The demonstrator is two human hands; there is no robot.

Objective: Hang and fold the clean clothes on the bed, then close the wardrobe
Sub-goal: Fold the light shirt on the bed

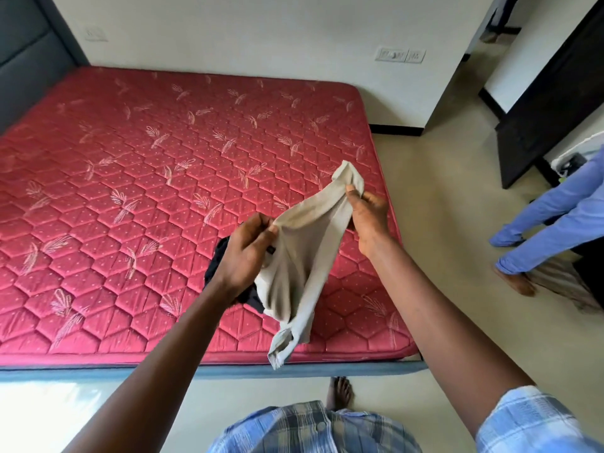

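A dark cloth on the red mattress is mostly hidden behind the left hand; I can't tell what it is. That hand and the right hand each pinch a beige garment, stretched between them above the mattress's near right corner.

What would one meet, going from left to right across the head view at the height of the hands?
From the left: red mattress → left hand → beige garment → right hand → floor → person in blue clothes.
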